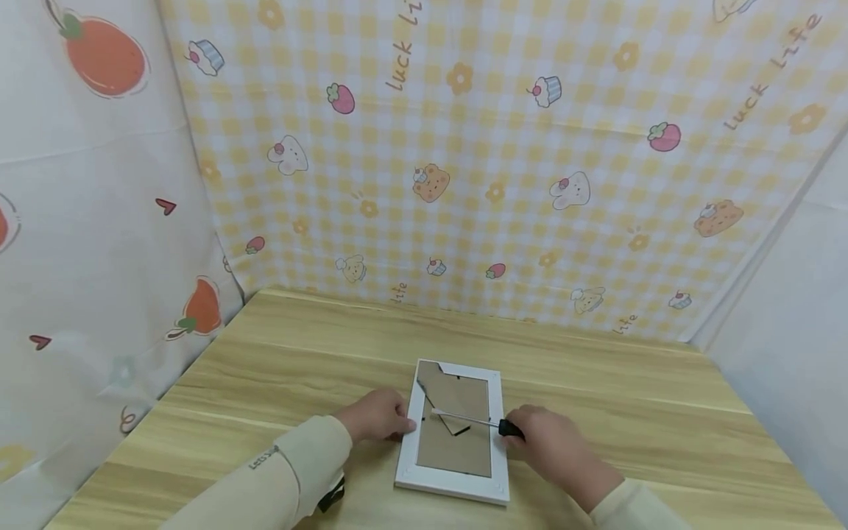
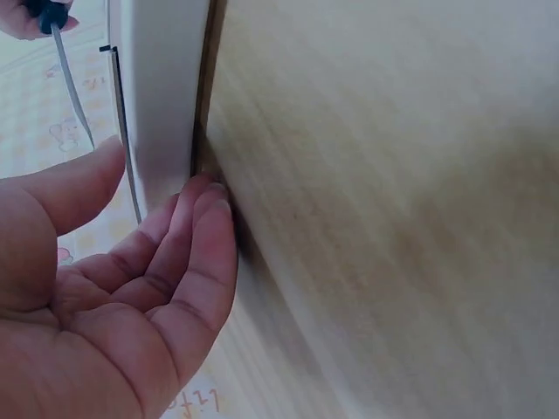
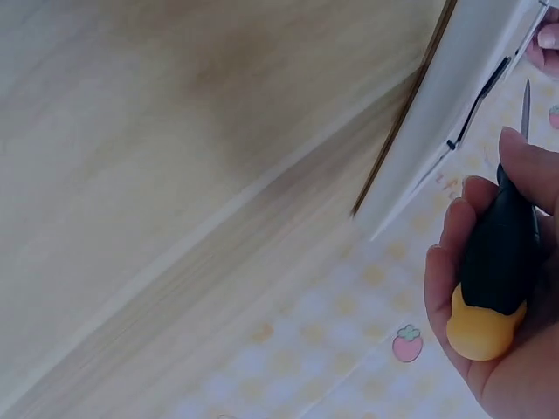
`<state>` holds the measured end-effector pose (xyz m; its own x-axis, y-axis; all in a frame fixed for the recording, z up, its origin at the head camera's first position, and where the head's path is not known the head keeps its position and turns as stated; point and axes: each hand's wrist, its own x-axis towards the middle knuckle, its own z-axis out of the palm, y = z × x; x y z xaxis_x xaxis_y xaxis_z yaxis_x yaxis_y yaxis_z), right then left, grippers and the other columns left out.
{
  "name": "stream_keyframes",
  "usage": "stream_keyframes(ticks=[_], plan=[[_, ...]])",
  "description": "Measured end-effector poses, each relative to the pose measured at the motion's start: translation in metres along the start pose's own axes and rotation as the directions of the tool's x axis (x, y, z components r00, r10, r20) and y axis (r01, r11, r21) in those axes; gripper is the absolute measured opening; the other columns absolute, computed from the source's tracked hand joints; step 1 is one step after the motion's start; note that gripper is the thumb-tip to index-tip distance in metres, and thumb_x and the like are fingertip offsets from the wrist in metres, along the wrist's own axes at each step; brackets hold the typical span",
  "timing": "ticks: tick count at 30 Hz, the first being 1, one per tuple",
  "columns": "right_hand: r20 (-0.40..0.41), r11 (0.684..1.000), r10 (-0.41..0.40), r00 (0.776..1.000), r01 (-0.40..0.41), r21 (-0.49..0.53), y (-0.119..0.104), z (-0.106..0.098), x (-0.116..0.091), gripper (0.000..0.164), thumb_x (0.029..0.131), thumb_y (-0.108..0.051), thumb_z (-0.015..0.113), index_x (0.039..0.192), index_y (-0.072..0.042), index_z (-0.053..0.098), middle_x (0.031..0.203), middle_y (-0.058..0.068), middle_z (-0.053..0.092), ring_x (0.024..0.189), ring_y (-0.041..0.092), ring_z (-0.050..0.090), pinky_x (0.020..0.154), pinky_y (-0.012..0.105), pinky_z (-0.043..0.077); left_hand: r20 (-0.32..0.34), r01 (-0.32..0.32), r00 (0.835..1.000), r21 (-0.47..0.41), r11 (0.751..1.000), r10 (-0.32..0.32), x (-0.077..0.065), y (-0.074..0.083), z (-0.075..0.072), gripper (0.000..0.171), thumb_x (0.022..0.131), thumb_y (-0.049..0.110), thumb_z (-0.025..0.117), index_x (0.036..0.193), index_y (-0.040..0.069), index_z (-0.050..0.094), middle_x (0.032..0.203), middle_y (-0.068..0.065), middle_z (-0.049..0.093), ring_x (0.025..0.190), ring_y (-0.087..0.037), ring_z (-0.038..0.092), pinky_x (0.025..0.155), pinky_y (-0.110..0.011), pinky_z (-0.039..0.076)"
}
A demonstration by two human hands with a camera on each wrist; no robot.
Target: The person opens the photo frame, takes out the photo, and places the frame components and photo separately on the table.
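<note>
A white picture frame (image 1: 453, 481) lies back side up on the wooden table, its brown backing board (image 1: 453, 453) showing. A brown stand leg (image 1: 433, 383) slants across that board, with small dark tabs around the opening. My left hand (image 1: 377, 416) holds the frame's left side; in the left wrist view its fingertips (image 2: 208, 196) meet the outer edge and the thumb reaches over the top. In my right hand (image 1: 550, 445) I grip a screwdriver (image 3: 500, 253) by its black and yellow handle. Its metal shaft extends left over the board, the tip near the stand leg.
The wood-grain table (image 1: 298, 338) extends around the frame on all sides. Behind it hangs a yellow checked cloth (image 1: 430, 221), with a white fruit-print cloth (image 1: 99, 221) at the left and a plain pale one (image 1: 795, 294) at the right.
</note>
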<state>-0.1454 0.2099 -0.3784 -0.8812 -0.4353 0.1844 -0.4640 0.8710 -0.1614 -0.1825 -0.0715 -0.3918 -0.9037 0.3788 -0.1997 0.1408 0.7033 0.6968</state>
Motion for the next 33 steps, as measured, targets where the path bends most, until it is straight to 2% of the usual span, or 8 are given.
stream_keyframes(ticks=[6,14,17,20,26,33], plan=[[0.026,0.997,-0.064,0.998,0.065,-0.034,-0.002,0.001,0.002,0.022,0.079,-0.021,0.078,0.073,-0.018,0.057,0.067,-0.013,0.046,0.059,0.001,0.039,0.050,0.022,0.037,-0.012,-0.024,1.000,-0.014,1.000,0.024,0.001,0.001,0.001,0.030,0.085,0.010,0.073,0.064,0.006,0.051,0.058,0.003,0.046,0.057,-0.011,0.041,0.052,-0.022,0.032],[0.150,0.992,-0.114,0.982,0.121,-0.034,-0.004,-0.008,0.015,0.016,0.080,-0.021,0.077,0.077,-0.012,0.064,0.068,-0.009,0.053,0.057,0.004,0.039,0.049,0.024,0.035,-0.026,-0.048,0.999,0.015,0.999,0.048,0.002,0.001,0.001,0.030,0.083,0.009,0.075,0.067,0.006,0.049,0.062,0.002,0.046,0.059,-0.012,0.042,0.053,-0.024,0.033],[0.195,0.992,-0.123,0.973,0.126,-0.002,-0.002,-0.012,0.022,0.018,0.082,-0.020,0.075,0.074,-0.014,0.061,0.065,-0.010,0.050,0.056,0.004,0.038,0.049,0.024,0.034,-0.018,-0.050,0.999,0.023,0.998,0.051,0.003,0.002,0.000,0.031,0.082,0.008,0.075,0.066,0.006,0.049,0.062,0.002,0.046,0.059,-0.012,0.043,0.053,-0.023,0.034],[0.230,0.989,-0.141,0.963,0.130,0.064,0.001,-0.015,0.028,0.026,0.085,-0.017,0.072,0.068,-0.017,0.053,0.060,-0.012,0.040,0.054,0.003,0.033,0.048,0.023,0.029,-0.008,-0.052,0.999,0.031,0.998,0.052,0.006,0.003,-0.001,0.032,0.082,0.008,0.075,0.065,0.007,0.048,0.062,0.002,0.046,0.059,-0.011,0.043,0.053,-0.023,0.034],[0.260,0.972,-0.182,0.948,0.134,0.194,0.010,-0.012,0.036,0.035,0.087,-0.011,0.066,0.063,-0.019,0.043,0.057,-0.014,0.029,0.051,0.000,0.027,0.048,0.019,0.024,0.011,-0.053,0.999,0.052,0.997,0.053,0.010,0.003,-0.003,0.033,0.081,0.009,0.076,0.063,0.008,0.048,0.059,0.003,0.044,0.057,-0.011,0.042,0.053,-0.023,0.033],[0.234,0.963,-0.224,0.946,0.178,0.200,0.018,-0.006,0.042,0.036,0.085,-0.014,0.068,0.062,-0.020,0.042,0.058,-0.015,0.030,0.053,-0.001,0.027,0.049,0.019,0.025,0.021,-0.049,0.999,0.049,0.998,0.048,0.010,0.004,-0.003,0.033,0.080,0.009,0.077,0.064,0.007,0.049,0.059,0.003,0.045,0.057,-0.011,0.042,0.053,-0.023,0.033]])
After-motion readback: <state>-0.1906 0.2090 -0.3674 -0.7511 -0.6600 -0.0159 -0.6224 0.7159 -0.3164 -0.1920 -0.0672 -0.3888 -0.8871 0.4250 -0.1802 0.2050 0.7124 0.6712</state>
